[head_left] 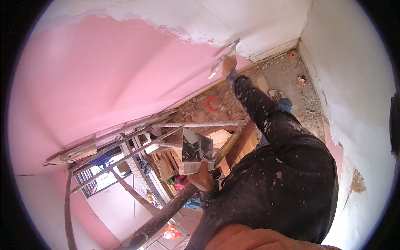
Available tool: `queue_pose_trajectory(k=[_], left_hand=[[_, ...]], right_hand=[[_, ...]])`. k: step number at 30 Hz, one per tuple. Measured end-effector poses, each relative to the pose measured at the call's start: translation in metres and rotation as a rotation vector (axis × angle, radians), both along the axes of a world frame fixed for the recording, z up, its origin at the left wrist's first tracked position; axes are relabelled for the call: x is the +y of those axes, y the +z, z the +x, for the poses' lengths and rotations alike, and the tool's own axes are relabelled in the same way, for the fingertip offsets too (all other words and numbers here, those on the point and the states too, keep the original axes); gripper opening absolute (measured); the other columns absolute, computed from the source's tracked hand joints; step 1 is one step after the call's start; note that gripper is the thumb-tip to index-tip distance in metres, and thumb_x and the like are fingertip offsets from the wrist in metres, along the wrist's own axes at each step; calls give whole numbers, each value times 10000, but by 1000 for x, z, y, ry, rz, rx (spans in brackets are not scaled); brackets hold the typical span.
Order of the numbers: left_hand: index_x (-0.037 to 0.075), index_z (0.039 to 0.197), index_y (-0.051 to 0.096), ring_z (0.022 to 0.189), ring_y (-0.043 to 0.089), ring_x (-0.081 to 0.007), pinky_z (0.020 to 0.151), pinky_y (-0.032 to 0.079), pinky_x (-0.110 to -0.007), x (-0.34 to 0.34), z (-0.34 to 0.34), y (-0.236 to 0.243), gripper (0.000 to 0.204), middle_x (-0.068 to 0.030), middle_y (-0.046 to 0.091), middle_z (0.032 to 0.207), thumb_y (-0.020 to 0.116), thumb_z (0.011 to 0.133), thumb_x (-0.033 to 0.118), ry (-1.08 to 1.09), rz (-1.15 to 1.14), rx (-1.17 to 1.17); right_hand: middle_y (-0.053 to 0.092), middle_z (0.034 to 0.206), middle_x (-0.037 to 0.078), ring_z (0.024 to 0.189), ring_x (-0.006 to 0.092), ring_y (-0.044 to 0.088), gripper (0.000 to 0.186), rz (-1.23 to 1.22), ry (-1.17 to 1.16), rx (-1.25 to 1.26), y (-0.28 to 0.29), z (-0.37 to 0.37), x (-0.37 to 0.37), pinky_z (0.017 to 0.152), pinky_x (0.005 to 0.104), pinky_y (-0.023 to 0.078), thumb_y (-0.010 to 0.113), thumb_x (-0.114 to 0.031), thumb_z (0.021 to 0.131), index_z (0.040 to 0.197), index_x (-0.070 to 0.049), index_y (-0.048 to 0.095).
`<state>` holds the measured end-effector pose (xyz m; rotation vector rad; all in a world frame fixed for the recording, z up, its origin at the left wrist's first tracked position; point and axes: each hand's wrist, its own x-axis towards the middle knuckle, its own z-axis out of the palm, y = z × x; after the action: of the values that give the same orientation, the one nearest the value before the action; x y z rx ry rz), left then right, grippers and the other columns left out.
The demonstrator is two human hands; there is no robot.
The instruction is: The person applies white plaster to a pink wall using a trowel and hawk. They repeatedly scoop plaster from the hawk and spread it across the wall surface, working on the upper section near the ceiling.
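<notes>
My right hand (229,65), at the end of an outstretched arm in a paint-spattered dark sleeve, grips a plastering trowel (215,69). The trowel's long blade lies at the wall, close to where the pink paint (125,62) meets the whitish plaster coat (254,23). Nearer to my body, my left hand (202,178) is closed round the lower edge of a flat rectangular plate (196,146). Its face is dark and shiny, with pale smears on it. The hand hides how the plate is held underneath.
Pole scaffolding (166,212) crosses below and left of me, with a plank (77,153) along the pink wall. Down below lies a rubble-strewn floor (266,75) with a red curved piece (211,104). Another whitish wall (354,75) rises on my right. Stacked timber (162,166) stands under the poles.
</notes>
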<state>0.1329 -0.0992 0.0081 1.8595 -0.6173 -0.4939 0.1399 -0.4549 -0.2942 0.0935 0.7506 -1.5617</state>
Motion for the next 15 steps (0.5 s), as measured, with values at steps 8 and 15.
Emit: queue_pose_trajectory(k=[8,15], left_hand=[[-55,1098,576,857,620,-198,767,504,-311,34,-7,0,375,-121,645,993,679,737,-42,22,62,-7],[-55,1028,586,798,624,-180,731,512,-305,29,-16,5,286,-104,644,933,669,757,-22,68,-9,-25]], right_hand=[[591,872,55,831,190,580,248,83,-186,-170,87,32,-46,743,325,480,629,-22,801,1034,-57,548],[595,988,192,860,307,616,476,16,-72,157,185,88,-39,743,455,511,666,-211,828,1259,-91,504]])
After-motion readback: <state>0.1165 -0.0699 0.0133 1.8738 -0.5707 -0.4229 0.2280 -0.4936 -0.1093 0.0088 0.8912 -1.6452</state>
